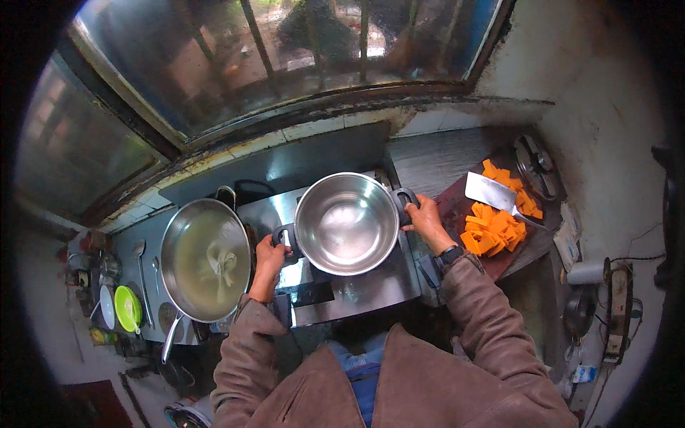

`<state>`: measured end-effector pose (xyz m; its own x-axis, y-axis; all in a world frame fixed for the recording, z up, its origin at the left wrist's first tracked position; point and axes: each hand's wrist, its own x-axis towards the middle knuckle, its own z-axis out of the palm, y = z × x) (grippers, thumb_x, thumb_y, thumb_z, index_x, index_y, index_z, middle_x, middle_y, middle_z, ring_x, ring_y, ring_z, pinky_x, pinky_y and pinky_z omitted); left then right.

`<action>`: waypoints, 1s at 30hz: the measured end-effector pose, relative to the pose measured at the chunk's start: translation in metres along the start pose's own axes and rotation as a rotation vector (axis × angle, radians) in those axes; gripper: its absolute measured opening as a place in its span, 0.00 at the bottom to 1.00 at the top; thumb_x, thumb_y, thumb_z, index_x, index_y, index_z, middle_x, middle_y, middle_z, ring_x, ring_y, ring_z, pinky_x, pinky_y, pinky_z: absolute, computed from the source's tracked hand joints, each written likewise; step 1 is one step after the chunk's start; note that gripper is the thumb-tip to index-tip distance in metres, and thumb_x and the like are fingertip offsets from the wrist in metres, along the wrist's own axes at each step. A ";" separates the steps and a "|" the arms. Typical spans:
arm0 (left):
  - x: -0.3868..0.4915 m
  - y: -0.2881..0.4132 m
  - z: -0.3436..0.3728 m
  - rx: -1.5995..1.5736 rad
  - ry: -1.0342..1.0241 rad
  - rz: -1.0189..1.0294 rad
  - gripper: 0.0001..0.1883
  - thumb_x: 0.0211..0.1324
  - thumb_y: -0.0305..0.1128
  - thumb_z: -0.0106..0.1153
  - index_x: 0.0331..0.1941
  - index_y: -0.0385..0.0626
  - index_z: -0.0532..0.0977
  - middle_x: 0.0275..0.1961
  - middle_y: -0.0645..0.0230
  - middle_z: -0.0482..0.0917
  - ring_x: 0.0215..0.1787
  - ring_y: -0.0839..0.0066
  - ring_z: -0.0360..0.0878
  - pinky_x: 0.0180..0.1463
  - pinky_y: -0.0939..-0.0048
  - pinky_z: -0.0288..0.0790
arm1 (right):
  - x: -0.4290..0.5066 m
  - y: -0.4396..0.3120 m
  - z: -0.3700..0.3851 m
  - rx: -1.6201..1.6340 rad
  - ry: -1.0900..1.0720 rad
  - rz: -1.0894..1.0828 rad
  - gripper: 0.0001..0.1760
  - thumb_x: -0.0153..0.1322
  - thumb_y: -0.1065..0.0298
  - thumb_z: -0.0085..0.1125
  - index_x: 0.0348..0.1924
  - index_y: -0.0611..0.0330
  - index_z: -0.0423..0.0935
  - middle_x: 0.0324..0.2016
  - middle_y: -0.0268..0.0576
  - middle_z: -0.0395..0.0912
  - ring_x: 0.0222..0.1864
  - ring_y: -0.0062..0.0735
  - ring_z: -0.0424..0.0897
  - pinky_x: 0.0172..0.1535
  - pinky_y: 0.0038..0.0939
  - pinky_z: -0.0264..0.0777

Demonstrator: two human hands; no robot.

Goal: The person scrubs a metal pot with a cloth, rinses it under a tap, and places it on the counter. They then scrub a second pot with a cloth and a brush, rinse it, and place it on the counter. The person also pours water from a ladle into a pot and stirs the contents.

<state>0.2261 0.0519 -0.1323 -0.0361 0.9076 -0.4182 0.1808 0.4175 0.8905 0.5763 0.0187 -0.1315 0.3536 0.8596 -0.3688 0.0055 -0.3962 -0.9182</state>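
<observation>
An empty stainless steel pot (347, 224) with two black side handles is over the right part of the gas stove (369, 291). My left hand (270, 262) grips its left handle, and my right hand (426, 220) has hold of the right one. Whether the pot rests on the burner or is slightly lifted, I cannot tell. To its left sits a wide steel pan (192, 257) with cloudy, pale yellow-green liquid and some light strips in it. The pan's long metal handle points towards me.
Cut orange pieces (492, 230), probably pumpkin, lie on a reddish cutting board (449, 206) at right with a metal turner (489, 191). Behind them is a glass lid (537, 166). Green bowls (127, 308) and a long spoon (143, 283) are at left. A window (299, 53) borders the back.
</observation>
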 end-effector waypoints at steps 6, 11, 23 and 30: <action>-0.006 0.008 0.007 0.035 0.083 0.003 0.22 0.48 0.20 0.49 0.52 0.35 0.66 0.29 0.64 0.76 0.24 0.76 0.74 0.30 0.76 0.71 | -0.002 0.003 0.000 -0.015 0.029 -0.019 0.14 0.67 0.73 0.48 0.45 0.68 0.71 0.30 0.44 0.74 0.27 0.32 0.78 0.23 0.29 0.80; -0.029 0.019 -0.003 0.058 0.107 -0.048 0.27 0.50 0.22 0.50 0.57 0.34 0.61 0.38 0.64 0.75 0.33 0.75 0.74 0.34 0.72 0.73 | -0.009 -0.003 -0.013 -0.248 0.082 -0.104 0.19 0.64 0.67 0.53 0.47 0.68 0.71 0.32 0.53 0.77 0.29 0.42 0.80 0.30 0.37 0.78; -0.165 -0.019 -0.096 -0.198 0.305 0.103 0.14 0.58 0.26 0.48 0.48 0.35 0.67 0.44 0.57 0.74 0.40 0.70 0.77 0.38 0.70 0.76 | -0.091 -0.076 0.017 -0.492 0.096 -0.630 0.20 0.63 0.70 0.54 0.47 0.68 0.71 0.42 0.55 0.75 0.46 0.46 0.76 0.49 0.37 0.69; -0.206 -0.024 -0.154 -0.283 0.421 0.133 0.11 0.59 0.23 0.47 0.45 0.34 0.69 0.41 0.58 0.77 0.37 0.74 0.78 0.36 0.75 0.75 | -0.152 -0.108 0.128 -0.468 -0.395 -0.700 0.18 0.64 0.71 0.55 0.47 0.66 0.71 0.40 0.55 0.75 0.41 0.44 0.78 0.40 0.34 0.74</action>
<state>0.0777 -0.1379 -0.0400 -0.4331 0.8682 -0.2423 -0.0599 0.2405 0.9688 0.4020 -0.0271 0.0054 -0.2168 0.9652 0.1459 0.5048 0.2388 -0.8295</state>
